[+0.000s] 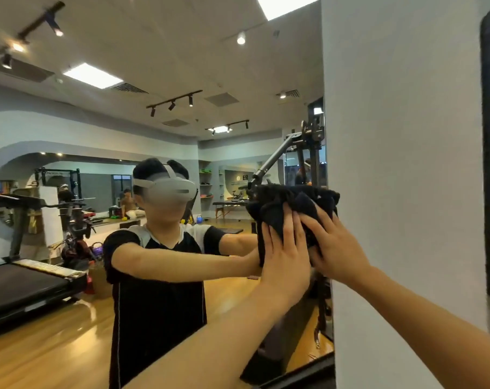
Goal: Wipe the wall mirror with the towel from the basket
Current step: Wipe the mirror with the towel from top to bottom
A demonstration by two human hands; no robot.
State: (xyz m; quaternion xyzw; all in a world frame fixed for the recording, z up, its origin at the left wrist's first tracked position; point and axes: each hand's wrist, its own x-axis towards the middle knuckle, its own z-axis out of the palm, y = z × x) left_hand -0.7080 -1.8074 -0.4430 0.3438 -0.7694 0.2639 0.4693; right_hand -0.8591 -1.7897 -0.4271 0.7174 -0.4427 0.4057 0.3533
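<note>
could have slipped off the glass edge onto the white wall [401,164] at three o'clock, given how close the dark towel [294,203] sat to the mirror [154,122] border. pressed flat against the cloth at about two o'clock: left hand [284,248] and right hand [336,248], fingers straight and spread, arms stretched forward. reflected farther off at nine o'clock, a treadmill [27,282]

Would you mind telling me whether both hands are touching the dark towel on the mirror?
Touching. The head view shows the left hand and right hand pressing flat on the towel, fingers overlapping it.
</note>
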